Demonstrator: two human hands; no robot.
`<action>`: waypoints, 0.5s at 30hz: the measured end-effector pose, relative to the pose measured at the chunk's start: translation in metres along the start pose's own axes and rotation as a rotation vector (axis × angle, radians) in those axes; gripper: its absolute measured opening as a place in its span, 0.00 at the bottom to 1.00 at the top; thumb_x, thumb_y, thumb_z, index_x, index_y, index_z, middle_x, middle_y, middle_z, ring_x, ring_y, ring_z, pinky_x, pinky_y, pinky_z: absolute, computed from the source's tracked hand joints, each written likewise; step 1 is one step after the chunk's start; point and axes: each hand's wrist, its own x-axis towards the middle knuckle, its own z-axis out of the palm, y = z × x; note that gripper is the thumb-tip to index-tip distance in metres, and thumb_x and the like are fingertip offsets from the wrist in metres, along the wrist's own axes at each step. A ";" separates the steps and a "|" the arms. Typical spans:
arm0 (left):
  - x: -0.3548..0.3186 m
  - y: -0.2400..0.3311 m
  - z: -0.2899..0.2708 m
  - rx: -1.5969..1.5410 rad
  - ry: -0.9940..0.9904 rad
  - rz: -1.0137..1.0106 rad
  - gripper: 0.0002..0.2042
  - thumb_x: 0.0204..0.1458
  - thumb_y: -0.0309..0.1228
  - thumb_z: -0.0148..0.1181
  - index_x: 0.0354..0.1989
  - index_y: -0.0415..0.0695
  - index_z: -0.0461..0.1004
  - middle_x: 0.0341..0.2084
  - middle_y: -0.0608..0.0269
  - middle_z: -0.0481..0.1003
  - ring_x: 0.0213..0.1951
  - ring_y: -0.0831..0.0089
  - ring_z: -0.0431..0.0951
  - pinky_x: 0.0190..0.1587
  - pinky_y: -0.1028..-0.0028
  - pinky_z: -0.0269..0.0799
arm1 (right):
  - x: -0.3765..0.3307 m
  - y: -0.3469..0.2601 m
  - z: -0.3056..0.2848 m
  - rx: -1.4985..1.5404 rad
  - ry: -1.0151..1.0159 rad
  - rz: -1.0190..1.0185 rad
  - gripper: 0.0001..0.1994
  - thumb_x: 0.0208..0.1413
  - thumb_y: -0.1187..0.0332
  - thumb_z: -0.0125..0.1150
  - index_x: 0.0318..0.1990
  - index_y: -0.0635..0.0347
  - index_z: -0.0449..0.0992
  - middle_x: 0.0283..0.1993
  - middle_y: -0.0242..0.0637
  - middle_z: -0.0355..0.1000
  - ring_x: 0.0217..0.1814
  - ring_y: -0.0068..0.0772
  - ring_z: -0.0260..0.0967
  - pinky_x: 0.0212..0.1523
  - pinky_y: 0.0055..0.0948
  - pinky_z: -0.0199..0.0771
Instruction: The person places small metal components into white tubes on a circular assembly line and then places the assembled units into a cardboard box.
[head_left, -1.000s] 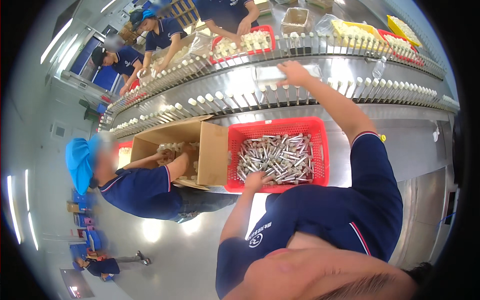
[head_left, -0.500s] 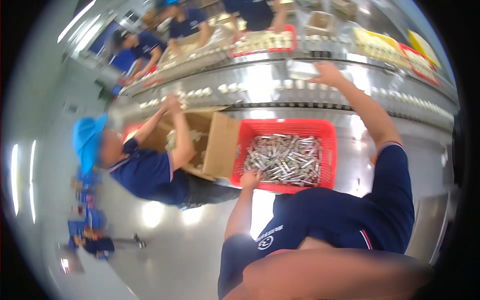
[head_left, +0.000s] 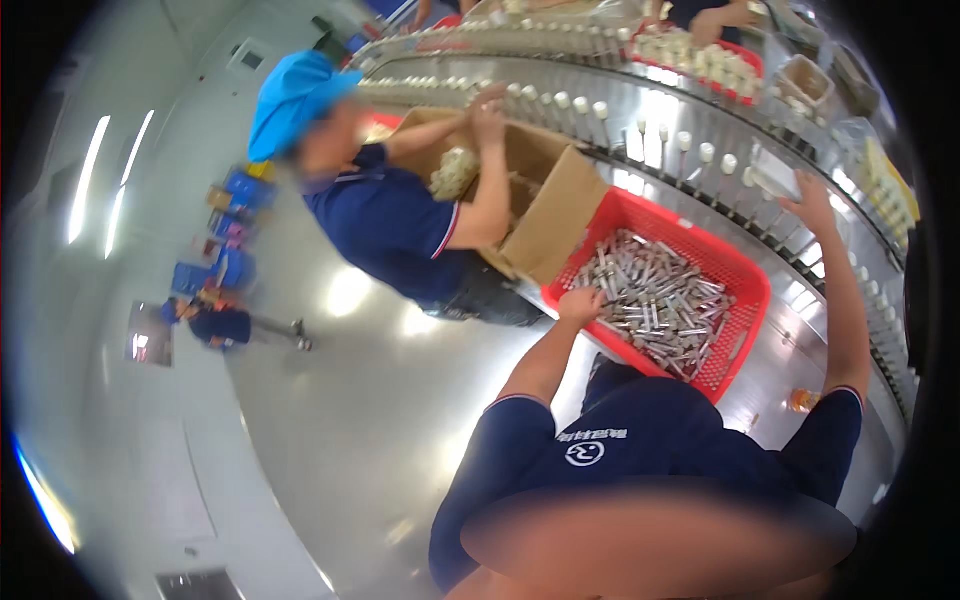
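1. one red basket (head_left: pixel 742 300), centre-right of frame, heaped w/ silvery tubes (head_left: pixel 650 300) – too many & too tangled to count.
2. left hand (head_left: pixel 580 305) sits at the basket's lower-left rim, fingers curled down into the tubes; can't tell if it actually has one pinched.
3. right hand (head_left: pixel 810 205) is up at right, fingers spread open, tips touching the conveyor (head_left: pixel 700 110) by a flat clear packet (head_left: pixel 772 180); nothing gripped.
4. conveyor curves across the top of frame w/ a row of white-capped pegs (head_left: pixel 600 108), many, not countable at the rim.
5. one open cardboard box (head_left: pixel 560 215) just left of the basket, touching it.
6. one co-worker in a blue cap (head_left: pixel 295 95), upper left-centre, both hands in/over the box, holding a pale bundle (head_left: pixel 452 175).
7. second red crate (head_left: pixel 740 65) w/ pale items at top right, beyond the conveyor; another person's hand (head_left: pixel 715 22) near it.
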 end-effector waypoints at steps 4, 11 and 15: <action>-0.004 -0.004 0.006 0.007 -0.057 0.015 0.22 0.53 0.52 0.43 0.31 0.45 0.76 0.30 0.54 0.76 0.35 0.56 0.76 0.37 0.57 0.69 | -0.013 0.020 -0.002 0.010 0.077 0.010 0.42 0.39 0.43 0.63 0.56 0.67 0.64 0.52 0.55 0.65 0.55 0.53 0.61 0.56 0.43 0.59; -0.012 -0.002 0.002 -0.002 -0.012 0.006 0.24 0.55 0.53 0.42 0.29 0.46 0.77 0.27 0.52 0.76 0.33 0.55 0.76 0.34 0.58 0.69 | -0.011 -0.018 -0.017 -0.040 0.122 0.008 0.40 0.39 0.40 0.62 0.53 0.64 0.67 0.46 0.50 0.68 0.51 0.50 0.64 0.53 0.42 0.62; -0.010 0.002 0.001 0.015 -0.007 0.011 0.23 0.55 0.52 0.41 0.32 0.46 0.77 0.29 0.52 0.76 0.34 0.54 0.76 0.35 0.58 0.69 | -0.022 -0.025 -0.011 -0.153 0.087 0.028 0.39 0.38 0.38 0.61 0.52 0.60 0.67 0.45 0.45 0.68 0.51 0.45 0.64 0.51 0.41 0.62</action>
